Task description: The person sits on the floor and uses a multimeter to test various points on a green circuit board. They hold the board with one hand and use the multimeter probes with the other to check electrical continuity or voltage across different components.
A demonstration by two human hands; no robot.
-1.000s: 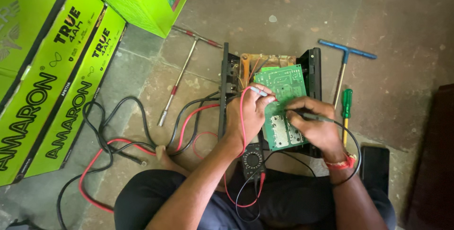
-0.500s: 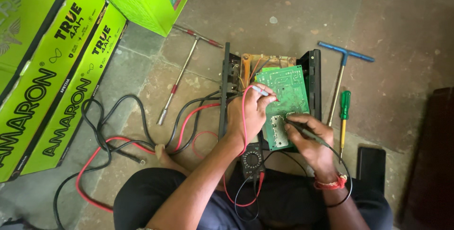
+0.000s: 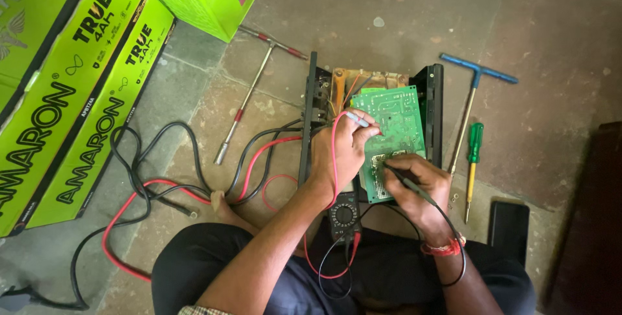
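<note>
The green circuit board lies in the opened black casing on the floor. The left hand has its fingers clamped on the red probe at the board's left edge; the right hand pinches the black probe at its lower end. Both tips are best held steady on single solder points, with the multimeter below the board kept in sight.

The right hand with its black probe has slid from the right edge of the green circuit board down to its lower left part; the left hand barely shifted.

Colours around my bench floor

I'm seeing a flat green circuit board, red probe lead, blue T-handled metal wrench, green-handled screwdriver and lime-green cardboard boxes.
</note>
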